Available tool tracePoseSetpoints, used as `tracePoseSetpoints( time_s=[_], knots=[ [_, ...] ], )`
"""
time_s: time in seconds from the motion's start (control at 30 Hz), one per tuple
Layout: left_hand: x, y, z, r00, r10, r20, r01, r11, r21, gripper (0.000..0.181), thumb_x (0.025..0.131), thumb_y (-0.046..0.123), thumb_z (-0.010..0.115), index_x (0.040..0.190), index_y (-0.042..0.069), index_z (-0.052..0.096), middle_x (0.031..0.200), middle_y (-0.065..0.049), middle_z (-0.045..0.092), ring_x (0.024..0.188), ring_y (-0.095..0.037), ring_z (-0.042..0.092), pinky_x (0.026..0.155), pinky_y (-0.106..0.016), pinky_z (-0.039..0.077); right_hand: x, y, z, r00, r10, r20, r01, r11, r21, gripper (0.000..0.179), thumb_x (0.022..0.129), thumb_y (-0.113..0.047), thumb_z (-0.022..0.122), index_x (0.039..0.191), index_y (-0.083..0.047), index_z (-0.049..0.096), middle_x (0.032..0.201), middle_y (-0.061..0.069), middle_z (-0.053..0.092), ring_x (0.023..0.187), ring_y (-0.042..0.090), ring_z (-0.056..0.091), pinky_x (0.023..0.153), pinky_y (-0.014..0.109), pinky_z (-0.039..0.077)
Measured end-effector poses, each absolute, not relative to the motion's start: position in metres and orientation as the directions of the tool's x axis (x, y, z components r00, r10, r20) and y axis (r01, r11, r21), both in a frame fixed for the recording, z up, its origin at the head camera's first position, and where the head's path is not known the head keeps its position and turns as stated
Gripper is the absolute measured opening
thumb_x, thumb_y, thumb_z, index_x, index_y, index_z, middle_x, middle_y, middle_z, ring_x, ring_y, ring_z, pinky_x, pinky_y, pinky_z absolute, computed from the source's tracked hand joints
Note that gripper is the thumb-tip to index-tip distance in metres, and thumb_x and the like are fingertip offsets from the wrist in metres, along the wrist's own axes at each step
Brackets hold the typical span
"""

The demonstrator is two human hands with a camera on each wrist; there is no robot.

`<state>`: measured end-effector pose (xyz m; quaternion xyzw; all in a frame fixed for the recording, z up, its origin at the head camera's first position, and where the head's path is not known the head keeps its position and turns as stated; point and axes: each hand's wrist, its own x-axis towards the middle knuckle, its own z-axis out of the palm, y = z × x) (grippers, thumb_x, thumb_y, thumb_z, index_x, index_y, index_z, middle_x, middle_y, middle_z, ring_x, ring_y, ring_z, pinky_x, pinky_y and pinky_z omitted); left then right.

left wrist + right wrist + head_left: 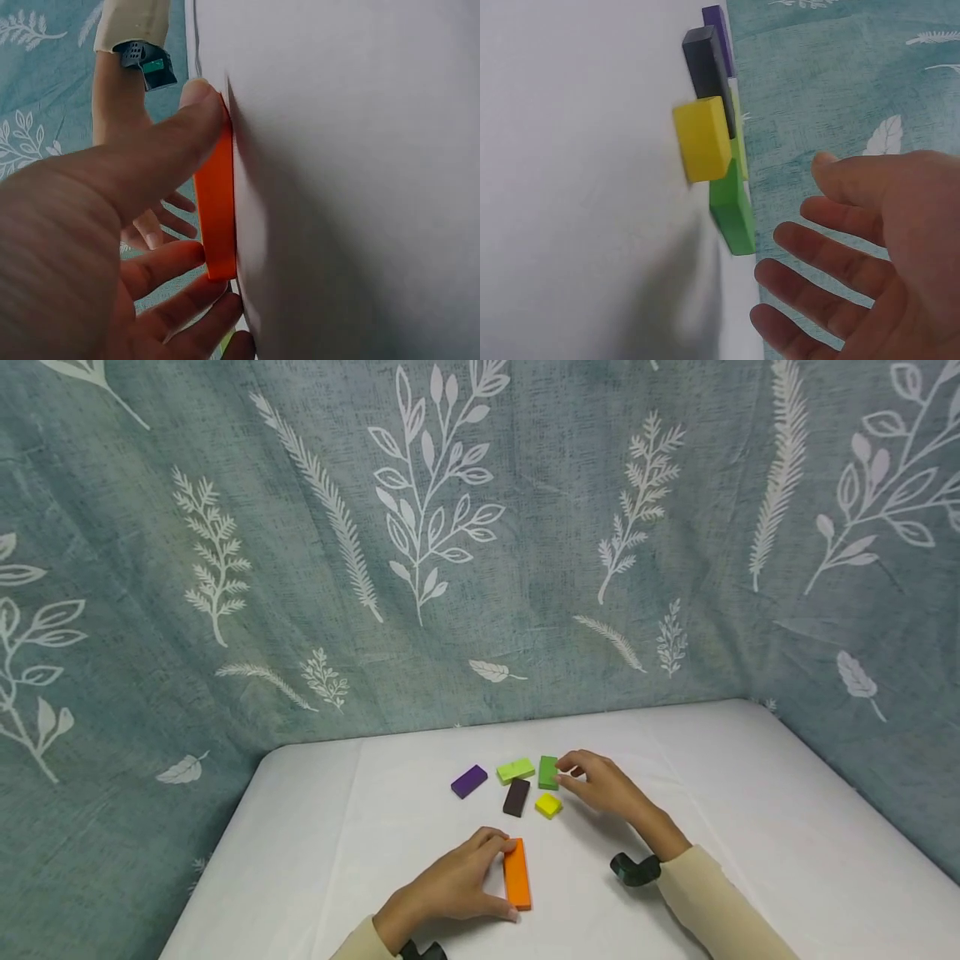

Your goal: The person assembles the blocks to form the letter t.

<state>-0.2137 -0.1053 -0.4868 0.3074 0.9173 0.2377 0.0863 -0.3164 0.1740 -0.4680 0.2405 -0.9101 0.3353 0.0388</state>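
A long orange block [517, 874] lies flat on the white table, nearest the person. My left hand [465, 877] pinches it lengthwise, thumb at the near end and fingertips at the far end; the left wrist view shows the same orange block [217, 206] between thumb and fingers. Farther back, my right hand [600, 785] hovers beside a green block [548, 773]. In the right wrist view, the right hand's fingers [832, 244] are loosely extended and hold nothing, with a gap to the green block [731, 206].
Around the green block lie a small yellow block [548, 806], a dark brown block [516, 797], a lime green block [515, 771] and a purple block [468, 782]. A white cloth covers the table [300, 843]. Behind it hangs a teal leaf-patterned curtain [540, 610].
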Motion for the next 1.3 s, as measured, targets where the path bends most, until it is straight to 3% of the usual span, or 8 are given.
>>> tracePoseSetpoints(
  time_s=[0.43, 0.6, 0.8, 0.97, 1.13, 1.3],
  knots=[
    [-0.204, -0.104, -0.481, -0.801, 0.598, -0.038, 0.520, 0.726, 0.451, 0.074, 0.077, 0.060, 0.077, 0.136, 0.021, 0.054, 0.142, 0.002, 0.041, 0.120, -0.011, 0.047, 0.101, -0.030, 0.048, -0.334, 0.175, -0.474, -0.880, -0.427, 0.207, -0.466, 0.694, -0.549, 0.024, 0.098, -0.017, 0.064, 0.117, -0.004, 0.068, 0.115, 0.011, 0.068, 0.109, 0.031, 0.063, 0.093, 0.050, 0.051],
    [-0.197, -0.101, -0.478, -0.794, 0.607, -0.035, 0.542, 0.732, 0.413, 0.072, 0.079, 0.058, 0.077, 0.134, 0.018, 0.056, 0.139, 0.005, 0.041, 0.117, -0.008, 0.047, 0.100, -0.027, 0.047, -0.340, 0.177, -0.479, -0.862, -0.458, 0.216, -0.497, 0.686, -0.531, 0.027, 0.097, -0.013, 0.064, 0.123, -0.005, 0.066, 0.122, 0.013, 0.066, 0.118, 0.035, 0.060, 0.098, 0.053, 0.048],
    [-0.193, -0.101, -0.475, -0.763, 0.646, -0.014, 0.605, 0.722, 0.336, 0.068, 0.089, 0.059, 0.066, 0.139, 0.014, 0.055, 0.141, 0.004, 0.045, 0.122, -0.010, 0.050, 0.103, -0.030, 0.048, -0.347, 0.176, -0.480, -0.812, -0.538, 0.226, -0.573, 0.660, -0.487, 0.035, 0.094, -0.008, 0.067, 0.129, -0.001, 0.064, 0.134, 0.020, 0.061, 0.127, 0.039, 0.055, 0.104, 0.055, 0.044],
    [-0.193, -0.104, -0.479, -0.781, 0.625, 0.000, 0.578, 0.722, 0.379, 0.062, 0.093, 0.057, 0.062, 0.142, 0.020, 0.053, 0.144, 0.000, 0.044, 0.122, -0.013, 0.049, 0.100, -0.032, 0.049, -0.350, 0.174, -0.483, -0.813, -0.555, 0.175, -0.562, 0.669, -0.487, 0.041, 0.095, -0.017, 0.069, 0.132, -0.001, 0.061, 0.139, 0.023, 0.056, 0.132, 0.041, 0.051, 0.107, 0.056, 0.042],
    [-0.193, -0.106, -0.487, -0.818, 0.576, -0.004, 0.514, 0.733, 0.446, 0.067, 0.092, 0.059, 0.063, 0.146, 0.022, 0.049, 0.147, 0.006, 0.046, 0.133, -0.014, 0.048, 0.110, -0.039, 0.043, -0.350, 0.173, -0.485, -0.820, -0.558, 0.128, -0.540, 0.677, -0.500, 0.050, 0.093, -0.026, 0.072, 0.134, 0.000, 0.059, 0.140, 0.022, 0.056, 0.133, 0.040, 0.051, 0.107, 0.055, 0.042],
    [-0.188, -0.106, -0.492, -0.837, 0.546, 0.014, 0.481, 0.723, 0.496, 0.070, 0.092, 0.057, 0.063, 0.149, 0.020, 0.047, 0.150, 0.008, 0.045, 0.137, -0.015, 0.047, 0.112, -0.042, 0.041, -0.350, 0.176, -0.483, -0.832, -0.541, 0.120, -0.527, 0.707, -0.471, 0.051, 0.091, -0.029, 0.073, 0.133, -0.003, 0.061, 0.130, 0.016, 0.061, 0.122, 0.034, 0.058, 0.101, 0.053, 0.047]
  ],
)
